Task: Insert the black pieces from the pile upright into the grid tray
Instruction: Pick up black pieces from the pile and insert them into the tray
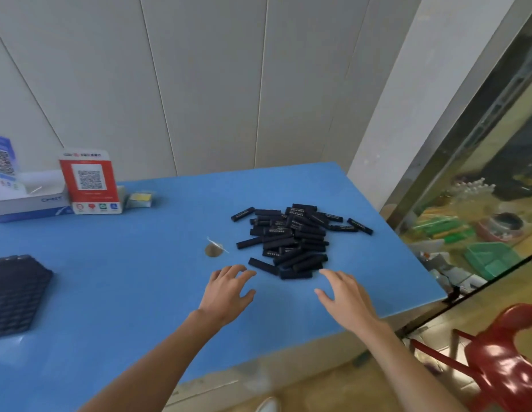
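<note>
Little writing can be read: a white and blue carton (30,203) at the far left of the blue counter (134,263) carries the letters "CHNT" on its side, and beside it stands a red QR-code placard (91,181) whose small print is too blurred to make out; a blue QR-code card (3,159) shows at the left edge. The black pieces (291,239) lie in a loose pile on the right half of the counter, near its right edge, each one a slim bar with a line of pale lettering too small to read. They all lie flat, long axes mostly running left to right or slanting a little, with a few strays splayed out at the pile's rim. The dark grid tray (15,292) sits well apart at the left edge, cut off by the frame. Between tray and pile the counter is bare except for a small round mark (213,250). The left hand (226,292) and right hand (345,295) hover just short of the pile's near side, fingers spread and slightly curled, holding nothing. Beyond the counter's right edge are a glass cabinet (481,203) and a red plastic chair (502,361).
</note>
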`<control>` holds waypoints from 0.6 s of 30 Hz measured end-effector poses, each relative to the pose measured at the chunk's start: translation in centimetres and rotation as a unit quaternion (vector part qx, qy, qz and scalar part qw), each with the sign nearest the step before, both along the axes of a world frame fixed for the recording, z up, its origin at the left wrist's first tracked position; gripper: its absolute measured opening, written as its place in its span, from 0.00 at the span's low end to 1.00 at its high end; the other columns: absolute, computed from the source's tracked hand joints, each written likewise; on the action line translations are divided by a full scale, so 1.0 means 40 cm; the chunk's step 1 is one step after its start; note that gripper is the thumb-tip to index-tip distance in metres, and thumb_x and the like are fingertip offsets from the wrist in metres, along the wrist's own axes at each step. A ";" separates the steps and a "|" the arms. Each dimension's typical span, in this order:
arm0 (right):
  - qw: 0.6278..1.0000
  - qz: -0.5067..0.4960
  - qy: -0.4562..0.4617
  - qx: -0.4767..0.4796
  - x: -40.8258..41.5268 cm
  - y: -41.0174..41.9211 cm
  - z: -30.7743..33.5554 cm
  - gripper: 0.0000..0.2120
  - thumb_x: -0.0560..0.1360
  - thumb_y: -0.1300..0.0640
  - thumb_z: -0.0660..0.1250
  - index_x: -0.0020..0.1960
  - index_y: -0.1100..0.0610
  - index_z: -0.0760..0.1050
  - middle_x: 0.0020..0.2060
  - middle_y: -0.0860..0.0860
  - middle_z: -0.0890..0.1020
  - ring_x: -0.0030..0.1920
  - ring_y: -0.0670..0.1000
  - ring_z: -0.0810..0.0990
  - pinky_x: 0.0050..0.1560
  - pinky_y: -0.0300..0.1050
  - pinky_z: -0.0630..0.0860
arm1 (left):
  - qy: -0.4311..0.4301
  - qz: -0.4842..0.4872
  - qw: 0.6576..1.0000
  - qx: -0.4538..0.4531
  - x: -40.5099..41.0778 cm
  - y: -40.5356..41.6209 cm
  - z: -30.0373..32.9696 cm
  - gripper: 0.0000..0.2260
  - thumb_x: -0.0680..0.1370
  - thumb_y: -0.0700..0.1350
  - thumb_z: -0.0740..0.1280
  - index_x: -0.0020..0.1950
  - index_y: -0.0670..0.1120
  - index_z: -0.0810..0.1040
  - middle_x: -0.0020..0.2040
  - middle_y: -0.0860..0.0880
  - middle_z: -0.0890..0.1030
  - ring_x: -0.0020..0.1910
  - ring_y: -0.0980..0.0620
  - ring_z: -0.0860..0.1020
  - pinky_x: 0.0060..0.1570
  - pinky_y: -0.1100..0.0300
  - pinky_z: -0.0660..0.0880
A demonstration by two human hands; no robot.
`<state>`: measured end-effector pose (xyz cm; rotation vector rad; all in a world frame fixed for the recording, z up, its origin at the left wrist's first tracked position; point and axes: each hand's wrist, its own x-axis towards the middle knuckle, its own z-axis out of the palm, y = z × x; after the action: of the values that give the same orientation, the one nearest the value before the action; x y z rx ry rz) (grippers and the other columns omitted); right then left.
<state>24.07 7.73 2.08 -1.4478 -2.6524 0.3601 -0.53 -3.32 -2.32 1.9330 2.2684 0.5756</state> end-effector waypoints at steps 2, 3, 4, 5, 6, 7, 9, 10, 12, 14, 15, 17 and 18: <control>1.000 0.007 -0.001 -0.002 0.005 0.048 -0.009 0.22 0.78 0.47 0.59 0.70 0.52 0.64 0.61 0.49 0.75 0.63 0.51 0.71 0.59 0.46 0.72 | -0.008 0.000 1.000 0.004 0.012 0.047 -0.008 0.18 0.76 0.50 0.66 0.65 0.50 0.74 0.63 0.49 0.75 0.63 0.46 0.72 0.62 0.51 0.65; 1.000 0.013 -0.002 0.000 0.004 0.074 -0.012 0.21 0.78 0.47 0.59 0.70 0.52 0.65 0.61 0.49 0.75 0.62 0.51 0.71 0.58 0.46 0.72 | -0.011 0.002 1.000 0.008 0.016 0.070 -0.011 0.17 0.76 0.49 0.67 0.64 0.50 0.74 0.62 0.49 0.75 0.62 0.46 0.73 0.61 0.51 0.66; 1.000 0.019 -0.001 0.000 0.001 0.099 -0.015 0.21 0.78 0.48 0.60 0.69 0.52 0.65 0.60 0.49 0.75 0.61 0.51 0.72 0.58 0.46 0.72 | -0.014 0.004 1.000 0.007 0.018 0.091 -0.014 0.17 0.75 0.48 0.67 0.64 0.50 0.75 0.61 0.49 0.76 0.61 0.46 0.73 0.61 0.51 0.66; 1.000 0.026 0.000 -0.003 -0.004 0.122 -0.016 0.20 0.78 0.49 0.60 0.69 0.52 0.65 0.60 0.49 0.76 0.61 0.51 0.72 0.58 0.46 0.73 | -0.018 0.006 1.000 0.004 0.019 0.110 -0.018 0.17 0.75 0.48 0.67 0.63 0.50 0.75 0.61 0.49 0.76 0.60 0.46 0.73 0.60 0.51 0.67; 0.999 0.032 0.003 -0.007 -0.011 0.144 -0.018 0.20 0.78 0.50 0.60 0.69 0.53 0.66 0.60 0.49 0.75 0.62 0.51 0.71 0.58 0.46 0.72 | -0.024 0.009 1.000 0.000 0.021 0.127 -0.021 0.16 0.75 0.47 0.67 0.63 0.50 0.75 0.61 0.50 0.76 0.61 0.46 0.73 0.60 0.52 0.67; 0.999 0.038 0.005 -0.010 -0.019 0.165 -0.019 0.20 0.78 0.50 0.61 0.68 0.53 0.67 0.61 0.49 0.75 0.62 0.51 0.71 0.59 0.45 0.72 | -0.030 0.012 0.999 -0.004 0.022 0.143 -0.026 0.16 0.76 0.47 0.67 0.64 0.50 0.74 0.61 0.50 0.75 0.61 0.46 0.72 0.60 0.53 0.66; 0.998 0.055 0.002 -0.012 -0.035 0.206 -0.026 0.18 0.78 0.51 0.62 0.67 0.52 0.68 0.60 0.48 0.75 0.62 0.51 0.71 0.58 0.45 0.72 | -0.034 0.012 0.999 -0.014 0.023 0.172 -0.037 0.17 0.77 0.47 0.65 0.65 0.51 0.73 0.64 0.52 0.73 0.64 0.48 0.70 0.62 0.55 0.64; 0.998 0.068 -0.004 -0.014 -0.043 0.223 -0.031 0.18 0.78 0.52 0.62 0.67 0.52 0.68 0.60 0.48 0.75 0.61 0.51 0.72 0.57 0.45 0.72 | -0.033 0.009 0.999 -0.020 0.021 0.186 -0.042 0.17 0.77 0.48 0.64 0.66 0.52 0.72 0.65 0.54 0.72 0.65 0.50 0.68 0.63 0.56 0.63; 0.995 0.097 -0.022 -0.024 -0.055 0.251 -0.045 0.18 0.78 0.52 0.63 0.67 0.51 0.69 0.60 0.47 0.75 0.59 0.50 0.72 0.55 0.44 0.72 | -0.038 0.004 0.999 -0.030 0.018 0.203 -0.049 0.16 0.78 0.48 0.63 0.66 0.52 0.72 0.66 0.55 0.71 0.65 0.51 0.67 0.63 0.57 0.62; 0.992 0.119 -0.038 -0.028 -0.060 0.270 -0.058 0.18 0.78 0.53 0.63 0.67 0.51 0.69 0.60 0.47 0.74 0.59 0.50 0.71 0.55 0.44 0.72 | -0.048 0.006 0.998 -0.032 0.018 0.208 -0.049 0.15 0.78 0.47 0.64 0.64 0.50 0.74 0.65 0.54 0.73 0.64 0.49 0.69 0.62 0.56 0.64; 0.990 0.131 -0.042 -0.025 -0.061 0.278 -0.064 0.18 0.78 0.53 0.63 0.67 0.52 0.69 0.59 0.47 0.74 0.58 0.50 0.71 0.55 0.44 0.72 | -0.048 0.007 0.998 -0.031 0.018 0.206 -0.051 0.14 0.77 0.45 0.65 0.63 0.50 0.75 0.64 0.52 0.73 0.63 0.48 0.70 0.61 0.55 0.65; 0.986 0.158 -0.043 -0.017 -0.062 0.295 -0.073 0.18 0.78 0.53 0.63 0.67 0.53 0.70 0.57 0.48 0.74 0.57 0.50 0.70 0.55 0.43 0.71 | -0.038 0.011 0.999 -0.027 0.022 0.202 -0.056 0.13 0.76 0.42 0.67 0.60 0.50 0.77 0.62 0.50 0.75 0.60 0.46 0.72 0.58 0.53 0.68; 0.984 0.171 -0.040 -0.016 -0.063 0.305 -0.074 0.18 0.78 0.53 0.63 0.67 0.53 0.70 0.56 0.48 0.74 0.56 0.50 0.70 0.54 0.43 0.70 | -0.034 0.016 0.999 -0.023 0.023 0.200 -0.059 0.13 0.75 0.41 0.68 0.59 0.50 0.78 0.60 0.50 0.76 0.58 0.45 0.74 0.56 0.53 0.70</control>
<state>21.55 19.91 -0.90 -1.0278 -2.9750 0.3779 0.40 4.69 -4.67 1.8320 2.2537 0.5781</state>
